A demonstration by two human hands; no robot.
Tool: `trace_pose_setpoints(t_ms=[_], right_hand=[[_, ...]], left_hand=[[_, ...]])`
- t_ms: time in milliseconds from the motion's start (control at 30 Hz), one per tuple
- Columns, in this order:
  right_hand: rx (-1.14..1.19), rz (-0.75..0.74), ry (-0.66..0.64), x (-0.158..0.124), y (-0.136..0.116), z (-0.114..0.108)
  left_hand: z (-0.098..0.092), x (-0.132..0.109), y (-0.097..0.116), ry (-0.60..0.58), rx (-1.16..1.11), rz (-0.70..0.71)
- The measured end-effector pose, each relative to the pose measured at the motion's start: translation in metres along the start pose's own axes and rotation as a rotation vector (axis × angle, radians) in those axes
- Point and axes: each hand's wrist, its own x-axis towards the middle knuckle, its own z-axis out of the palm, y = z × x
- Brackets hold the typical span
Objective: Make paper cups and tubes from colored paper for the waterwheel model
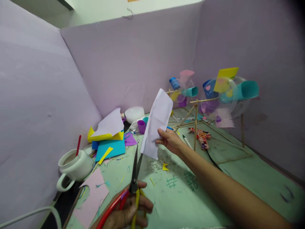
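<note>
My left hand [128,206] is closed around the handles of a pair of scissors [134,175], one handle red and one yellow. The dark blades point up and stand slightly apart, with their tips by the paper's lower left corner; whether they touch it I cannot tell. Reaching in from the right, my right hand [169,139] pinches a creased white paper strip [157,117] at its right edge, thumb on the near side. The strip is held up, tilted, above the table. Below it lies a small yellow paper scrap [165,167].
Two stick stands [196,127] with wheels bearing coloured paper cups [247,90] occupy the right. A patterned glue gun [202,138] lies beneath. Left are a white teapot-like pot [77,163], stacked coloured paper [111,149] and a pink cut sheet [95,194]. A white bowl [134,114] stands behind.
</note>
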Motion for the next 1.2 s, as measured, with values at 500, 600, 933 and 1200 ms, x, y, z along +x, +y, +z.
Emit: trace_pose_setpoints(t_ms=[500,600,933,1200], right_hand=[[-0.084,0.009,0.038,0.044,0.004,-0.004],[-0.094,0.006,0.035,0.046,0.005,-0.005],[-0.124,-0.024,0.032,0.047,0.002,-0.007],[-0.156,-0.038,0.039,0.046,-0.001,-0.004]], left_hand=[[-0.031,0.078,-0.001,-0.185,-0.089,0.230],[-0.036,0.086,0.002,-0.250,-0.106,0.172],[-0.029,0.076,0.001,-0.109,0.066,0.292],[-0.010,0.060,0.011,0.092,0.118,0.255]])
